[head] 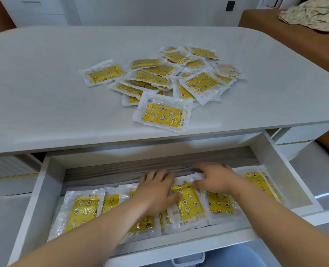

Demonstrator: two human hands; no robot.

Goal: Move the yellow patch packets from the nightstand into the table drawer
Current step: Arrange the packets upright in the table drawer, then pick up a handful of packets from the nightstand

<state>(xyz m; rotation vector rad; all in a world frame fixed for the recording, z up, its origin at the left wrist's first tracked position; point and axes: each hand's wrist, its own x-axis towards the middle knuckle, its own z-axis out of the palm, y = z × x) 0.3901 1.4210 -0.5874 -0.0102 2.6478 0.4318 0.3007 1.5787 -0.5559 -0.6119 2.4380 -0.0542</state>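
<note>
While I watch from far away, both of the person's hands are down inside the open drawer (53,189) in the lower half of the frame. The left hand (157,191) lies palm down with its fingers spread and nearly straight. It presses on the row of yellow packets (82,211) that covers the drawer floor from left to right. Its thumb touches the middle packet (190,205), which stands out bright yellow between the 2 hands.

The right hand (215,178) lies palm down just beside the left one. Its fingers reach toward the back of the drawer and rest on the top edges of the packets there. It is a bit blurry, but I see no finger wrapped round anything.

Above the drawer, the white table top (44,83) carries a loose pile of yellow packets (156,78) in the upper middle of the frame, many lying over each other. The front packet (162,112) lies nearest the table's edge. The left packet (102,74) lies at the pile's left side. A crumpled cloth (313,14) sits in the upper right corner. A handle (187,260) shows at the bottom edge.
</note>
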